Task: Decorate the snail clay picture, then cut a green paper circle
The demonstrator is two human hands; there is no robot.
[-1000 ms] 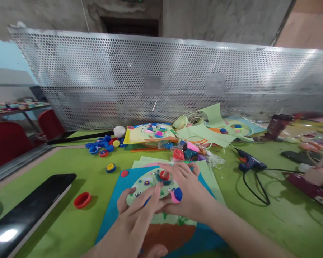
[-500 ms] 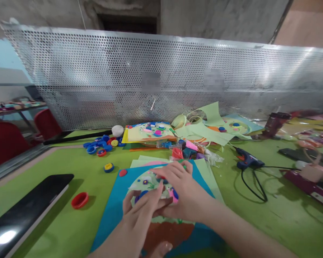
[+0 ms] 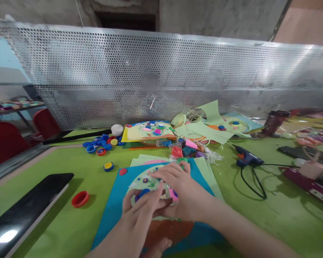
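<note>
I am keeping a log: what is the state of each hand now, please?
Left hand: fingers bent over the blue sheet; whether it grips anything cannot be told.
Right hand: fingers bent over it too; grip cannot be told.

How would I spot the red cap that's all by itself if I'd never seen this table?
Find the green table, then the blue sheet on it. Left of that sheet, beside the flat black device, lies the red cap. It's plain red and hollow, unlike the yellow-centred blue cap farther back.
</note>
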